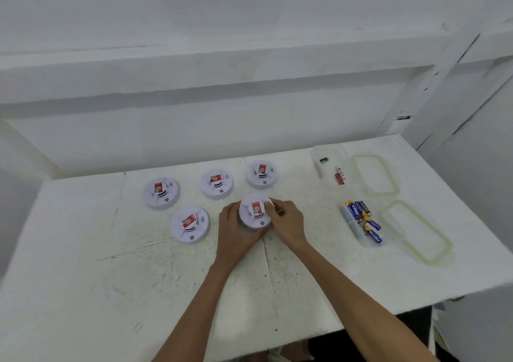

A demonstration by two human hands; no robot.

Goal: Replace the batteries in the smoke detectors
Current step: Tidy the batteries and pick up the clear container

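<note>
Your left hand (235,229) and right hand (286,221) both hold one smoke detector (255,212) tight, near the middle of the surface (97,292). If you twist too hard, it may slip and bump the next detector (190,224), or its cover may snap.

bright, even light | soft shadows | wide-angle bending | slightly blurred
</note>
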